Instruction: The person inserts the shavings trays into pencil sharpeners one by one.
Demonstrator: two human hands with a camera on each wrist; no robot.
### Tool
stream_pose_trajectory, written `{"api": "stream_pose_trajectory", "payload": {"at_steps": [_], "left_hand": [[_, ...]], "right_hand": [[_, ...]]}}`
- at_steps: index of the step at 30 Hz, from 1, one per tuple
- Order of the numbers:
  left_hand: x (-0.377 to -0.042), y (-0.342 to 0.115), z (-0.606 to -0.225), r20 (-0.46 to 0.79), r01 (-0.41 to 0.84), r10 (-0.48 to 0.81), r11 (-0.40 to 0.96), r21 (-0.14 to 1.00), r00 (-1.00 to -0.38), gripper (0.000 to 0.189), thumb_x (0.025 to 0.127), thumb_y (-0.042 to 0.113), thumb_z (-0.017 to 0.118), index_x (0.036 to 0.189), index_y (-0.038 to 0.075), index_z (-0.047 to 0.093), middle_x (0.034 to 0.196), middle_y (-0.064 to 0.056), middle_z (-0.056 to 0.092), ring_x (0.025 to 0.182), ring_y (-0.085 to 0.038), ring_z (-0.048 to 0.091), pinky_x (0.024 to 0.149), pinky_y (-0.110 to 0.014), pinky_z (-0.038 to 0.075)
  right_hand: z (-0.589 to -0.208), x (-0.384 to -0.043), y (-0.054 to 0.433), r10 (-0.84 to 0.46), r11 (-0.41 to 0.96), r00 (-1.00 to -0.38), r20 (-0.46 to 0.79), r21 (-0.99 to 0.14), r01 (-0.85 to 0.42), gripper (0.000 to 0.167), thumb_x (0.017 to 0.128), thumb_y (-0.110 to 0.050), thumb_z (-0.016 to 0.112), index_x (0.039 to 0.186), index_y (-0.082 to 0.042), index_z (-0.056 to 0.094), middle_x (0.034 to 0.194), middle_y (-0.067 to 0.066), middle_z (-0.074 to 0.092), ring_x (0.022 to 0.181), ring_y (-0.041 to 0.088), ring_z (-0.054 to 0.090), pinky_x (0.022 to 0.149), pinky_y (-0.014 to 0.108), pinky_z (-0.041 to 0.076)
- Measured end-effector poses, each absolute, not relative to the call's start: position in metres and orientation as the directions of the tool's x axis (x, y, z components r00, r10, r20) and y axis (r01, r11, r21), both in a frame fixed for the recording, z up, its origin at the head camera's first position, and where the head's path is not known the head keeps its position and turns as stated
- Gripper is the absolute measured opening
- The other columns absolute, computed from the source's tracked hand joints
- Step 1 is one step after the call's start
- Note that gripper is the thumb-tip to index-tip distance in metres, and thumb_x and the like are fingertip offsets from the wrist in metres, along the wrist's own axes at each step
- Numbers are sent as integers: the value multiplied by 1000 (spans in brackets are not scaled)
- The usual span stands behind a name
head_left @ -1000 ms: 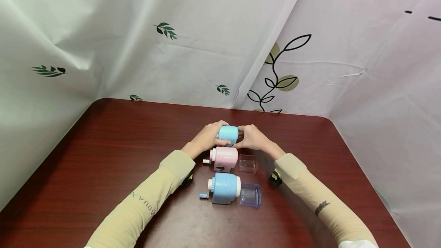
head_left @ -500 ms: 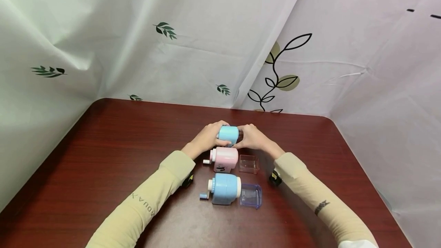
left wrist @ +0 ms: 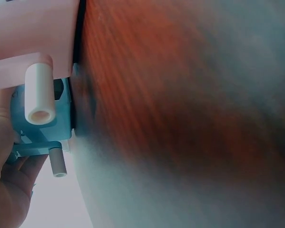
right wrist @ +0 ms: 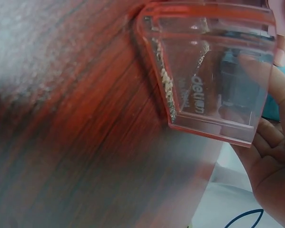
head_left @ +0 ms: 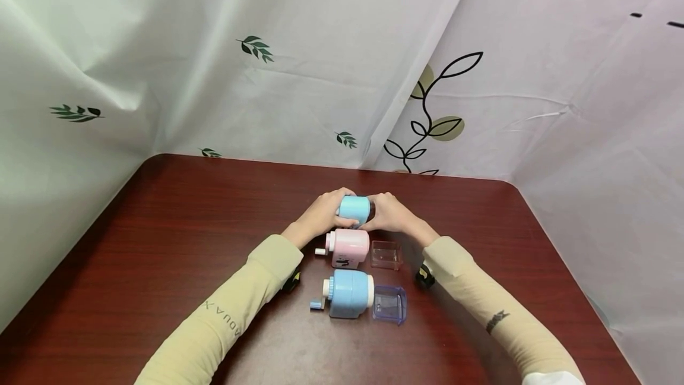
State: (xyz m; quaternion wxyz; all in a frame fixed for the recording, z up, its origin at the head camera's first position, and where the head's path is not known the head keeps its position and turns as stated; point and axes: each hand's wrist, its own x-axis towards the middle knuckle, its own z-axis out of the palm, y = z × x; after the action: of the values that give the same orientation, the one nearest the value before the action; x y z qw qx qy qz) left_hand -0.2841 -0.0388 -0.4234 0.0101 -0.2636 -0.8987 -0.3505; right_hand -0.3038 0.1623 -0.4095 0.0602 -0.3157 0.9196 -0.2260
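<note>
At the far end of a row, my left hand (head_left: 326, 211) grips a light blue crank pencil sharpener (head_left: 354, 209), its thumb on the near side. My right hand (head_left: 392, 214) is at the sharpener's right side, fingers and thumb pinching a dark see-through shavings drawer (right wrist: 233, 78), partly hidden behind another drawer in the right wrist view. How far it sits in the sharpener cannot be told. Just nearer stands a pink sharpener (head_left: 351, 246) with its clear pinkish drawer (head_left: 386, 243) beside it; shavings (right wrist: 167, 88) lie inside that drawer.
Nearest me stands a bigger blue sharpener (head_left: 350, 294), its crank to the left and a violet-blue clear drawer (head_left: 389, 305) on its right. All rest on a dark red wooden table (head_left: 224, 195). A white patterned curtain (head_left: 299, 100) hangs behind the table.
Hardly anything differs. My right hand and forearm have shifted very slightly left; the left hand keeps its grip on the light blue sharpener.
</note>
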Motion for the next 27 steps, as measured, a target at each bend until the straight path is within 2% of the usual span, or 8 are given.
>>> {"api": "stream_pose_trajectory", "payload": {"at_steps": [16,27], "left_hand": [[-284,-40,-425,218,489,466,605,629,-857,54,79,28,79,123,7,54,113,-11,63,93,-24,59,84,-38,50],[-283,-41,-425,210,472,456,595,651,-865,54,79,28,79,123,7,55,115,-10,63,94,-23,59,84,-38,50]], "right_hand": [[-409,-302,162,-601,700,-799,28,-463,-543,52,71,-28,84,109,1,65,94,9,71,76,11,64,69,25,52],[-412,-297,164,-603,685,-796,43,-483,-545,57,74,-27,83,118,2,62,101,11,71,71,9,58,69,24,49]]}}
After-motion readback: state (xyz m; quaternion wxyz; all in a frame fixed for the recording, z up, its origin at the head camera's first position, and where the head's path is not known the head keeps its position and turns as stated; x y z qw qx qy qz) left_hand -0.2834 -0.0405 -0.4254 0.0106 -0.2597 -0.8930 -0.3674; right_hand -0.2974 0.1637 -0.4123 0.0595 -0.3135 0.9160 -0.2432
